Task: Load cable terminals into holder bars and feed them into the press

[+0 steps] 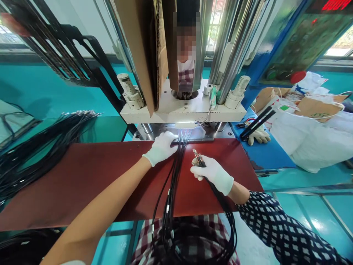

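My left hand [162, 146], in a white glove, lies over a bundle of black cables [176, 162] at the mouth of the press [182, 108], fingers curled down onto them where their ends fan out under the lit slot. My right hand [212, 172], also gloved, is closed round a few black cables [199, 159] whose metal tips stick up past the fingers. Both bundles run back over the red-brown table top [82, 176] into loops in my lap [193, 239].
A large heap of black cables [35, 151] lies at the left of the table. Behind the press sits another person [185, 70]. A gloved hand [257, 135] holding black strips rests on the blue surface [264, 154] at the right, next to white bags [311, 140].
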A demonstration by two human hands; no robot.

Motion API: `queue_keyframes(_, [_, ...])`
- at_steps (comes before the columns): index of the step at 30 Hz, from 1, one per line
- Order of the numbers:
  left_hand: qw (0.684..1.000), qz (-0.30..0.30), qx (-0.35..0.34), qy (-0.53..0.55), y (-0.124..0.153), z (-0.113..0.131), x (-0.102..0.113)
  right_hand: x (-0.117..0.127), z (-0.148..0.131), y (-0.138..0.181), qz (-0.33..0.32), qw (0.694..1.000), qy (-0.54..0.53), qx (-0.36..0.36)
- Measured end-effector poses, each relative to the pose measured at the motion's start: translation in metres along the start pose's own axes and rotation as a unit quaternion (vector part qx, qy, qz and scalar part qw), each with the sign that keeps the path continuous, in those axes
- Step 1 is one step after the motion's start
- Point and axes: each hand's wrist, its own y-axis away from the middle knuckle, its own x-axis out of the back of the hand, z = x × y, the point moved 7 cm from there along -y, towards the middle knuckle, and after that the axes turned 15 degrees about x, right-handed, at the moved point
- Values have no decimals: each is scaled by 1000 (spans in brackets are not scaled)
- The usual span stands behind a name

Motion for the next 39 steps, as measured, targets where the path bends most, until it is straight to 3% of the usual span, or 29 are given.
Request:
queue_keyframes(4, [1000, -15, -1, -15, 4, 2, -8, -5, -3, 6, -61, 998, 8, -2])
queue_keyframes(7, [999, -22, 18, -28, 24, -16, -2, -2, -7, 15, -94, 995, 37, 8])
queue_keyframes(10, [997, 5, 48, -52, 44, -35, 6, -7, -8, 22, -143, 989, 26, 14])
queue_keyframes(13, [993, 26, 53, -99, 52, -36, 8, -18, -6, 25, -193, 981, 6, 10])
queue_keyframes(16, [984, 1, 74, -162, 58, -36, 9, -22, -4, 26, -186, 982, 19, -15])
queue_keyframes(19, [970, -57, 162, -174, 82, -60, 23, -19, -7, 27, -153, 984, 90, -16])
queue_keyframes(21, [958, -89, 232, -140, 107, -81, 40, -18, -15, 29, -140, 979, 149, 15])
queue_keyframes(23, [958, -81, 267, -60, 130, -92, 63, -21, -24, 31, -135, 969, 200, 52])
queue_keyframes(26, [956, -59, 242, 158, 143, -77, 85, -31, -33, 32, -147, 962, 204, 104])
queue_keyframes(28, [916, -109, 215, 321, 138, -55, 77, -38, -37, 30, -147, 966, 164, 137])
queue_keyframes(30, [852, -200, 188, 446, 128, -27, 54, -40, -35, 26, -139, 972, 132, 138])
queue_keyframes(32, [796, -286, 143, 514, 117, 1, 30, -39, -31, 22, -132, 978, 119, 110])
queue_keyframes(34, [764, -328, 87, 549, 108, 22, 13, -37, -27, 20, -125, 983, 106, 79])
queue_keyframes(36, [744, -333, 48, 578, 102, 35, 4, -37, -24, 19, -124, 989, 74, 45])
queue_keyframes(39, [719, -308, 60, 621, 96, 40, -4, -44, -17, 19, -144, 989, 34, -5])
